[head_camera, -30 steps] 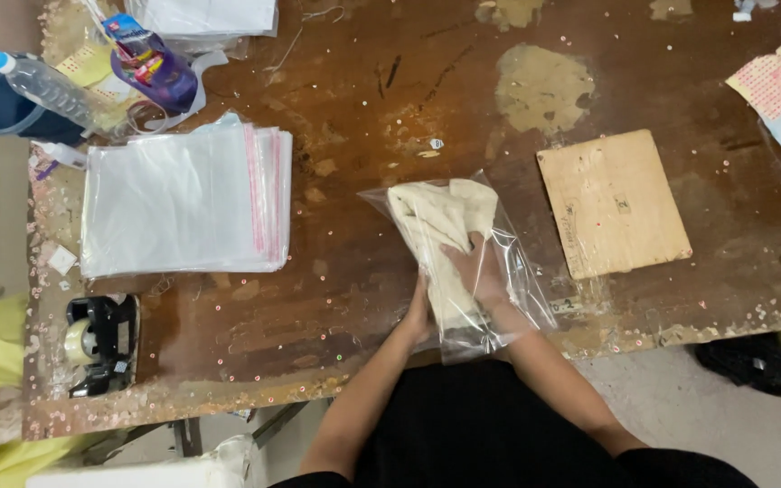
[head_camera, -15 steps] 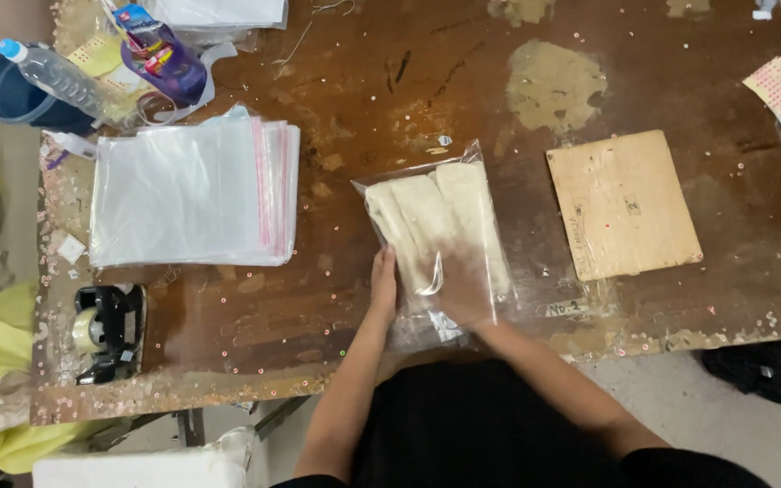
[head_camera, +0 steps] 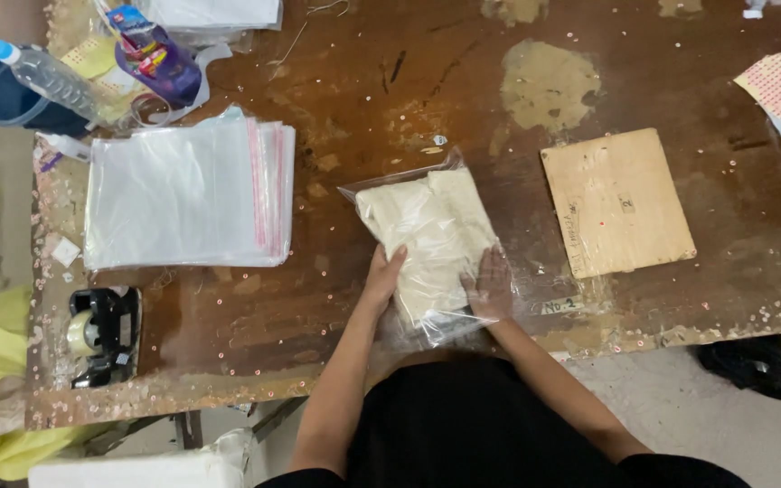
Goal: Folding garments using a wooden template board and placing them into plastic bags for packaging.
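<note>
Figure. Head view, looking down on a worn brown wooden counter point(head_camera: 390, 81). A clear plastic bag holding a folded cream cloth point(head_camera: 427, 239) lay flat near the counter's front edge, just left of a bare tan cardboard rectangle point(head_camera: 616, 201). Half a second before, the bag lay squarer to the front edge; a full second before, it was bunched and lifted under both hands. It now lay slightly turned, mouth end toward the person, with the cloth fully inside. This suggests that the cloth had been seated and the bag was being smoothed.

The left hand point(head_camera: 381, 278) rested against the bag's left edge, fingers together and curled lightly on the plastic. The right hand point(head_camera: 490, 287) lay flat on the bag's lower right part, fingers point(head_camera: 495, 267) spread and pressing down; neither hand pinched anything.

Well to the left of the bag sat a stack of empty clear bags with pink seal strips point(head_camera: 187, 194). A black tape dispenser point(head_camera: 101, 334) stood in front of that stack, and a clear plastic water bottle point(head_camera: 47, 79) lay behind it.
</note>
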